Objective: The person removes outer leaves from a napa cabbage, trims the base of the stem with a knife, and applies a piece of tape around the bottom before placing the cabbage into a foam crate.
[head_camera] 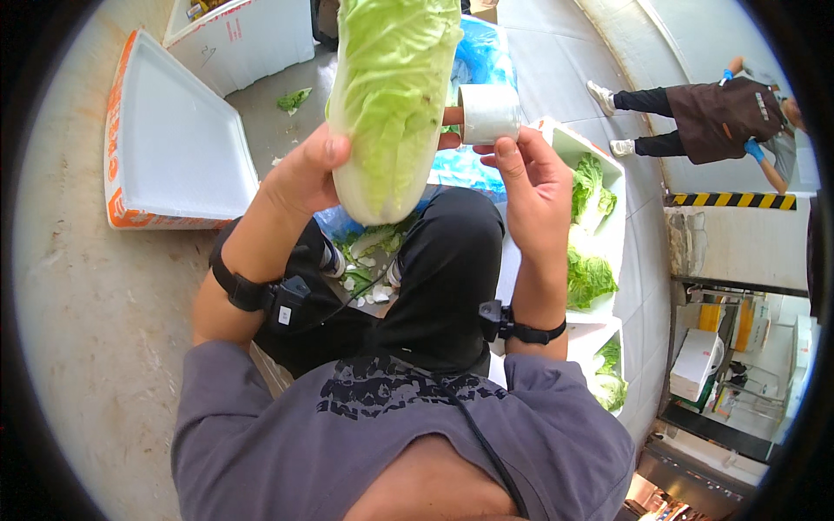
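My left hand [303, 163] grips a pale green napa cabbage [391, 111] upright in front of me, thumb on its near side. Two fingertips show past the cabbage's right edge, close to a roll of clear tape or film [490, 114]. Whether they touch the roll I cannot tell. My right hand [537, 176] holds that roll at its lower right, thumb against its edge. Behind both lies a foam box lined with blue plastic [485, 49], partly covered by the cabbage.
On my right, foam boxes [620, 241] hold cabbages [589, 260]. A foam lid [189, 137] leans at left near another foam box [247, 52]. Leaf scraps [371, 247] litter the floor between my feet. At far right a person in a brown apron [717, 120] stands near the wall.
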A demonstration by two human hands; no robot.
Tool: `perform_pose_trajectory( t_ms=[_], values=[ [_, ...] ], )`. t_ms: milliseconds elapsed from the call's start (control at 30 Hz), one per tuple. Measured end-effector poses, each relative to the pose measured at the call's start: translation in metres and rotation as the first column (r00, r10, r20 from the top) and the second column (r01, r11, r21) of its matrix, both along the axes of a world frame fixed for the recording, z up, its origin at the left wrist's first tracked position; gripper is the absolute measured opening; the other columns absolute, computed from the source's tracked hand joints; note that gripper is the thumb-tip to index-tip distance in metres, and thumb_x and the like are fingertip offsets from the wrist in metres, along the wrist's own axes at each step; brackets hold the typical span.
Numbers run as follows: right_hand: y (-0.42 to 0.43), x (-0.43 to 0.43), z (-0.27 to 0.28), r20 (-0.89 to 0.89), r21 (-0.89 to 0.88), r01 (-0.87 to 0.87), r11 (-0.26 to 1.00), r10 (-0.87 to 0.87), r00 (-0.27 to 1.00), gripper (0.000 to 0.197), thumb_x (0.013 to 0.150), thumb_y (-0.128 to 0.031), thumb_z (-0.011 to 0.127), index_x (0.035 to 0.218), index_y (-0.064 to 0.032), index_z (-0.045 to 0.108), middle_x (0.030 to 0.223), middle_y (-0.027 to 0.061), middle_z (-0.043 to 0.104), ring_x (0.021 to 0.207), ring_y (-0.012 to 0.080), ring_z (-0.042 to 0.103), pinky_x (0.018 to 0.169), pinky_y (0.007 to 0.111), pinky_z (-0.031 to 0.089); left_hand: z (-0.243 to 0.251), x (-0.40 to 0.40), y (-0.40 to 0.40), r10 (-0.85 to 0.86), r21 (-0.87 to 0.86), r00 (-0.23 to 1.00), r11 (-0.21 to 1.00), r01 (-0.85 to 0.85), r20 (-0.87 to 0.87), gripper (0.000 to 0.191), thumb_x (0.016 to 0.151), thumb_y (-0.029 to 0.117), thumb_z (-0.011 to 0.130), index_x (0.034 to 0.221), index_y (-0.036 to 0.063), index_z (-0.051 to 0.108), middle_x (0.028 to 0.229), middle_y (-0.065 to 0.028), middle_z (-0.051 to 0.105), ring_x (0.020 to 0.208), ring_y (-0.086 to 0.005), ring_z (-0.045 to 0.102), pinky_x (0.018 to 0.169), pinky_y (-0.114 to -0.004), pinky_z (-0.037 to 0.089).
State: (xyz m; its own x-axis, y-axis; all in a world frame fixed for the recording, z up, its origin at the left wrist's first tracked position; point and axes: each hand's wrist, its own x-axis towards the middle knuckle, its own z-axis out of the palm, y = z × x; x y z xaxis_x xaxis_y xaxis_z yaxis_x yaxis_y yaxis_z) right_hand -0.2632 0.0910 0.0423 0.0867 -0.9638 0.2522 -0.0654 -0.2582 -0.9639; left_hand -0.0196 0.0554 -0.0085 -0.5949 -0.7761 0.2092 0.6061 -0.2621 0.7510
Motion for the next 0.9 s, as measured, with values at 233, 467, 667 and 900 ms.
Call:
perform_pose_trajectory(
  t_ms=[233,467,667,900],
  values=[
    [0.021,0.029,-0.01,0.064,0.048,0.151,0.987,-0.154,0.986,0.033,0.102,-0.024,0.067,0.121,0.003,0.068,0.098,0.0036,0.07,0.087,0.0091,0.062,0.079,0.024,0.048,-0.009,0.013,0.01,-0.065,-0.193,0.992,0.978,0.084,0.105,0.119,0.06,0.051,0.096,0.15,-0.0024,0.039,0.143,-0.0159,0.055,0.126,-0.0245,0.056,0.104,-0.038,0.048],
    [0.02,0.019,-0.002,-0.044,-0.216,0.233,0.948,-0.248,0.968,0.05,0.091,-0.017,0.074,0.137,-0.0046,0.058,0.124,0.0125,0.063,0.115,0.0216,0.061,0.093,0.035,0.052,0.021,0.007,0.02,0.018,-0.388,0.944,0.914,0.118,0.329,0.106,0.059,0.028,0.097,0.145,-0.0022,0.044,0.134,-0.0094,0.061,0.12,-0.017,0.058,0.102,-0.035,0.048],
    [0.008,-0.012,0.01,-0.402,-0.497,-0.136,0.857,-0.088,0.911,0.041,0.095,-0.022,0.069,0.133,-0.0091,0.062,0.146,0.0168,0.052,0.129,0.0302,0.057,0.109,0.042,0.048,0.034,-0.013,0.014,0.382,-0.857,0.873,0.51,0.076,0.304,0.087,0.055,0.018,0.09,0.134,0.0009,0.057,0.147,-0.0199,0.049,0.13,-0.0363,0.057,0.105,-0.042,0.048],
    [0.013,-0.019,0.02,-0.39,-0.334,-0.177,0.926,0.035,0.92,0.052,0.082,0.0,0.081,0.13,-0.0089,0.064,0.14,0.0156,0.056,0.126,0.0303,0.06,0.101,0.04,0.058,0.032,-0.018,0.02,0.456,-0.896,0.843,0.439,0.064,0.285,0.085,0.057,0.017,0.089,0.134,0.0002,0.058,0.153,-0.0222,0.045,0.139,-0.0379,0.049,0.111,-0.044,0.044]
  ],
)
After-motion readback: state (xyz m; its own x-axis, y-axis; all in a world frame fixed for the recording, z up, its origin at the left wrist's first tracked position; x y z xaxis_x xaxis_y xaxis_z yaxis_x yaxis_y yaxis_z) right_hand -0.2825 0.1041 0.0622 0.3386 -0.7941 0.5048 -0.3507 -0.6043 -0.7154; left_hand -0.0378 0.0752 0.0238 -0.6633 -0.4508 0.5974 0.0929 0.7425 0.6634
